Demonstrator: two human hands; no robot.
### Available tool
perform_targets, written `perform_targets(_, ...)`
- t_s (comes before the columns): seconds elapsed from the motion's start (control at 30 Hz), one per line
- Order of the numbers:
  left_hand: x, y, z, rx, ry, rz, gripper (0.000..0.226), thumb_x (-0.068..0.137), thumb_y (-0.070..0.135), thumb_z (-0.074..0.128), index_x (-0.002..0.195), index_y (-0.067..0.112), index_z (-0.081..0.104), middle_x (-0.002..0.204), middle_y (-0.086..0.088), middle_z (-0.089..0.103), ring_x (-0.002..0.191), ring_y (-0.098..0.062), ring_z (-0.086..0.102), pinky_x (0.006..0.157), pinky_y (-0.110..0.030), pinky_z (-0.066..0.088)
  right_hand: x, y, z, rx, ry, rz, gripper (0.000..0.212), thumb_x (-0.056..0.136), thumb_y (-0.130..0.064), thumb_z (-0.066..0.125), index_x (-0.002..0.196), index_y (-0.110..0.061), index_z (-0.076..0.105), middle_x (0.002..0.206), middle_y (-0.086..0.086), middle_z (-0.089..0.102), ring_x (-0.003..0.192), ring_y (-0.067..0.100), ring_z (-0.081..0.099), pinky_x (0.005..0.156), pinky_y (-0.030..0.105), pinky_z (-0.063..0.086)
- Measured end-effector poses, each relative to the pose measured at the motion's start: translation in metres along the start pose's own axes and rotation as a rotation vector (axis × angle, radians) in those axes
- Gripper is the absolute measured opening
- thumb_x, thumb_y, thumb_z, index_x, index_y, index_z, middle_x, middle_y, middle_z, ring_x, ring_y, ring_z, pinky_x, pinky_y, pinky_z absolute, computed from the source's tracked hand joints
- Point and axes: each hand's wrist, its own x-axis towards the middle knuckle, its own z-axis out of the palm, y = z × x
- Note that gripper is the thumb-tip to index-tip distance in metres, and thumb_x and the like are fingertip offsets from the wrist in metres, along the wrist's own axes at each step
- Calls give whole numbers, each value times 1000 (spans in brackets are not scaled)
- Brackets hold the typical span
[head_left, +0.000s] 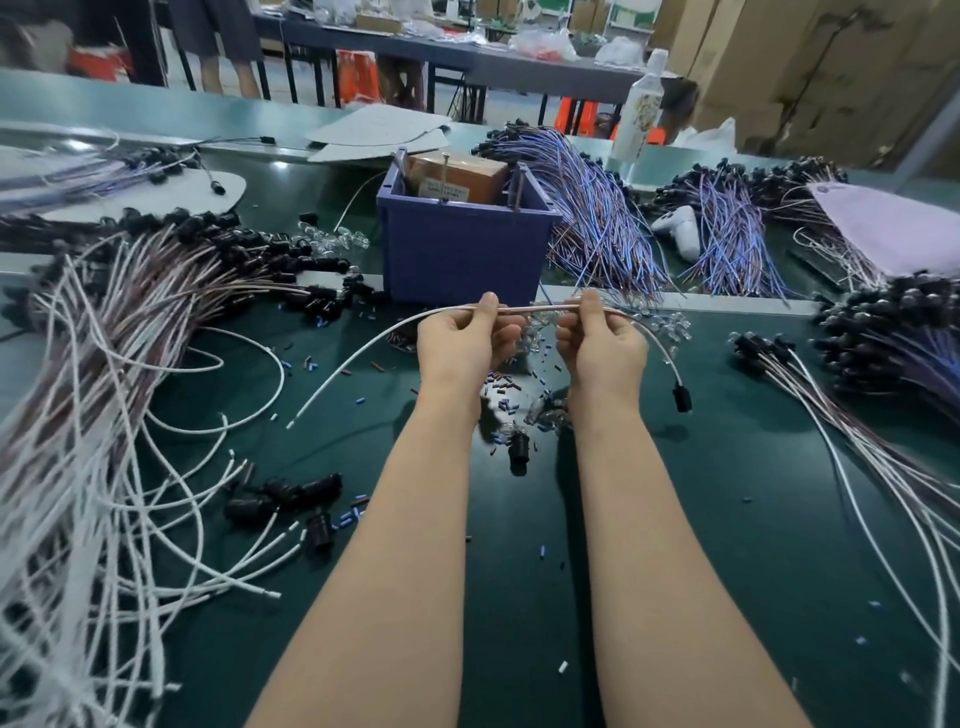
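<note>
I am looking down at a dark green work table (727, 519), which is carrying a sprawling heap of white and brown wires with black sockets (104, 389) along its left side. A blue plastic crate (462, 249) is standing just beyond the hands. The left hand (462, 338) and the right hand (602, 343) are hovering above the table's middle. Each is curling its fingers and pinching one thin pale twisted wire (540, 309) between thumb and forefinger, stretching it level between them. Its bare end is drooping to the left, and a small black socket (681, 399) is dangling from its right end.
</note>
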Motion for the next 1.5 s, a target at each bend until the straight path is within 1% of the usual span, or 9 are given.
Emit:
perform_targets(0.27, 4, -6, -3, 306, 100, 168, 40, 95, 28, 57, 58, 14, 59, 49, 5, 57, 44, -6, 48, 56, -23, 44, -2, -5, 2, 92, 47, 42, 29, 97, -21, 54, 70, -11, 58, 53, -4, 60, 45, 6, 54, 48, 16, 47)
perform_targets(0.47, 6, -5, -1, 119, 82, 95, 32, 98, 22, 51, 69, 14, 62, 47, 11, 61, 42, 3, 52, 49, -12, 47, -8, -7, 9, 139, -159, 118, 15, 95, -9, 56, 80, -6, 57, 64, 3, 63, 52, 6, 59, 54, 15, 51)
perform_targets(0.6, 5, -4, -2, 37, 34, 34, 27, 95, 23, 57, 71, 13, 62, 51, 10, 63, 46, 1, 54, 50, -13, 49, -8, -3, 9, 71, -142, 70, 18, 95, -8, 55, 77, -6, 56, 69, 7, 60, 52, 7, 58, 54, 15, 50)
perform_targets(0.77, 4, -5, 0, 171, -9, 94, 21, 93, 10, 58, 72, 12, 60, 60, 2, 59, 40, 5, 49, 46, -9, 43, -8, -3, 7, 37, -137, 61, 19, 95, -9, 55, 77, -3, 57, 66, 6, 60, 50, 6, 57, 53, 15, 50)
perform_targets(0.93, 10, 0, -11, 50, 218, 21, 27, 96, 15, 54, 70, 12, 57, 62, 4, 58, 45, 2, 49, 47, -10, 44, -3, -12, -3, 158, 10, 83, 19, 96, -10, 53, 78, -6, 54, 65, 3, 60, 53, 8, 57, 53, 15, 50)
perform_targets(1.03, 12, 2, -15, -65, 306, 64, 6, 95, 10, 53, 91, 8, 57, 76, 3, 58, 61, -3, 54, 52, -12, 47, -2, -13, -5, 203, 17, 102, 17, 96, -10, 54, 79, -6, 55, 57, -2, 62, 50, 5, 58, 52, 15, 51)
perform_targets(1.13, 10, 4, -10, -149, 281, 54, 16, 95, 15, 56, 108, 7, 52, 87, 2, 57, 72, -6, 58, 58, -15, 51, -6, -11, 1, 187, -16, 115, 19, 96, -11, 54, 77, -8, 56, 55, -4, 62, 50, 5, 58, 53, 15, 52)
perform_targets(1.3, 9, 7, -13, -139, 248, -76, 26, 97, 24, 53, 76, 9, 56, 65, 2, 65, 49, -2, 56, 43, -13, 47, -4, -14, -2, 263, 17, 132, 20, 96, -14, 54, 77, -7, 57, 56, -2, 62, 50, 6, 59, 53, 16, 53)
perform_targets(1.5, 8, 12, -14, -285, 254, -159, 22, 99, 24, 48, 91, 4, 53, 78, -7, 69, 45, -1, 58, 42, -12, 46, -4, -14, -4, 206, 26, 121, 23, 98, -15, 51, 77, -8, 56, 63, 1, 60, 51, 7, 57, 51, 16, 51)
